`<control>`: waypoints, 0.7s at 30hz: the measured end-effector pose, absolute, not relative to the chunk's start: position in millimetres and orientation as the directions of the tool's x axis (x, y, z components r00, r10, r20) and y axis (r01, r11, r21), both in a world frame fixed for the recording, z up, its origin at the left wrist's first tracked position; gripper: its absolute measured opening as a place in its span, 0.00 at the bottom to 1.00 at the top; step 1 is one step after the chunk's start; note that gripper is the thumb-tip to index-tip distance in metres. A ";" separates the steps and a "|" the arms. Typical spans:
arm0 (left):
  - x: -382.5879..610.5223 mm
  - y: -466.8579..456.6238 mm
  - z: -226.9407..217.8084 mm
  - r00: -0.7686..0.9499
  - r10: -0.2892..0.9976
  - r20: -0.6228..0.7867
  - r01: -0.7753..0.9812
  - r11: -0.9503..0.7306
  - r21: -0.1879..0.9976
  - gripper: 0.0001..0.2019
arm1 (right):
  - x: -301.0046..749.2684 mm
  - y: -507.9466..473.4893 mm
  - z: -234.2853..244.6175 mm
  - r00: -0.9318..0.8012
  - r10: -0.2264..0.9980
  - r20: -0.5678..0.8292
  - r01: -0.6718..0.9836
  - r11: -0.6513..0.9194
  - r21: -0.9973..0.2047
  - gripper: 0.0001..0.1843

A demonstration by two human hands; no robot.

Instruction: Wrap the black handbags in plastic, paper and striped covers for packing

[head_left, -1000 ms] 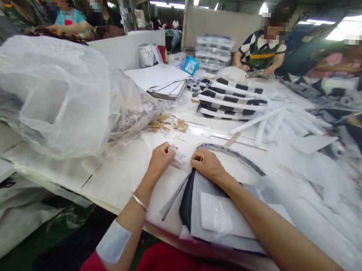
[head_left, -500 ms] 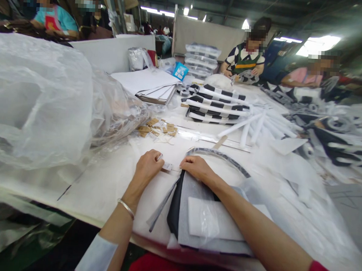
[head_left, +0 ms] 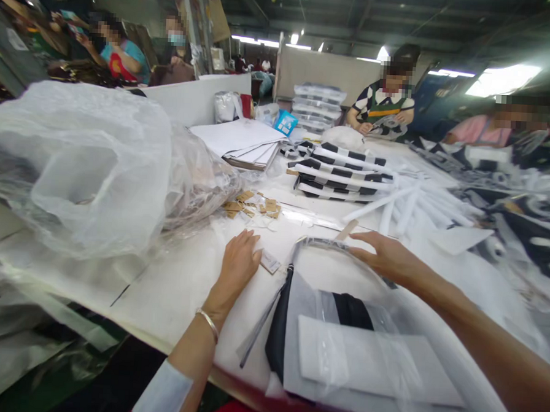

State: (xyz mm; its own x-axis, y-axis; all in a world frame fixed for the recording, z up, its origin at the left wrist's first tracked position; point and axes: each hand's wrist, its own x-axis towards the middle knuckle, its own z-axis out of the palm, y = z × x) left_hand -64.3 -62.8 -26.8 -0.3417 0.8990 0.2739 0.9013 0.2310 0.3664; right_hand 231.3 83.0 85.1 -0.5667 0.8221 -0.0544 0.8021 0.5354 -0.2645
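A black-and-white bag (head_left: 277, 335) lies on the white table in front of me, partly covered with thin white wrapping and a white foam sheet (head_left: 363, 358). Its curved handle (head_left: 319, 241) is wrapped in clear plastic and arches away from me. A small white tag (head_left: 270, 262) hangs by a string at the bag's left top corner. Beside that tag is my left hand (head_left: 239, 262), fingers stretched out, thumb close to the tag's edge. My right hand (head_left: 387, 258) is open at the right of the handle, its fingertips over or against the handle; contact is unclear.
Brown tags (head_left: 245, 205) lie beyond my left hand. A large plastic-wrapped bundle (head_left: 97, 166) fills the left. Further back are checkered bags (head_left: 343, 179), white foam tubes (head_left: 399, 206) and white sheets (head_left: 242, 136). A co-worker (head_left: 384, 104) handles something across the table.
My right hand has let go at the bag's top corner and moved right to the handle. My left hand's fingers have opened off the tag. The view has shifted a little left.
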 end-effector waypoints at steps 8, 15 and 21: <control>-64.3 -62.2 -28.8 -0.306 0.932 0.194 0.926 0.244 0.288 0.16 | 302.6 108.0 11.1 -0.482 0.828 -0.287 0.869 0.494 -0.037 0.22; -67.6 -58.5 -29.2 -0.279 0.925 0.257 0.941 0.211 0.263 0.16 | 307.3 75.7 22.3 -0.415 0.871 -0.262 0.908 0.416 -0.055 0.13; -62.5 -58.5 -17.2 -0.273 0.932 0.239 0.939 0.205 0.275 0.16 | 330.1 51.0 13.4 -0.346 0.917 -0.199 0.938 0.339 -0.070 0.16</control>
State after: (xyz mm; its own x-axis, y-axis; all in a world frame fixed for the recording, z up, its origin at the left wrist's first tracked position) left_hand -62.5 -58.5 -17.2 -0.2731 0.9317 0.2394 0.9395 0.2048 0.2747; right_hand 330.1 51.0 13.4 -0.3462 0.9168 -0.1989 0.9381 0.3391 -0.0700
